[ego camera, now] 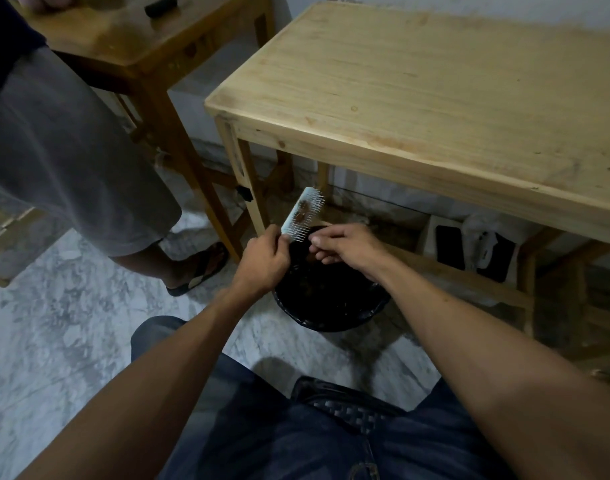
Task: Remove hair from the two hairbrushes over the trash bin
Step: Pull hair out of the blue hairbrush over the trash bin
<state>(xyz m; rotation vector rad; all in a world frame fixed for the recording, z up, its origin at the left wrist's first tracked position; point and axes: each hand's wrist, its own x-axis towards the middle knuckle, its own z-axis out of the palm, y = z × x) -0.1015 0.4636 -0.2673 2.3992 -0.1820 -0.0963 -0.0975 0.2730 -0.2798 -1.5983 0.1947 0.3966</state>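
Hairbrush [303, 216] tilts above our black-lined trash bin [331, 299]; our left hand [262, 261] grips its handle, right-hand [345, 245] fingers [319, 241] pinched beside the bristles.

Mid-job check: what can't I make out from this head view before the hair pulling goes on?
- Brush handle: hidden inside the left hand; only the hairbrush head shows.
- Hair pinched by the right hand: too fine and dark against the trash bin.
- Bin contents: lost in the black liner.
- Second hairbrush: cannot be identified in this view.
- Standing person: cut off by the top and left edges.
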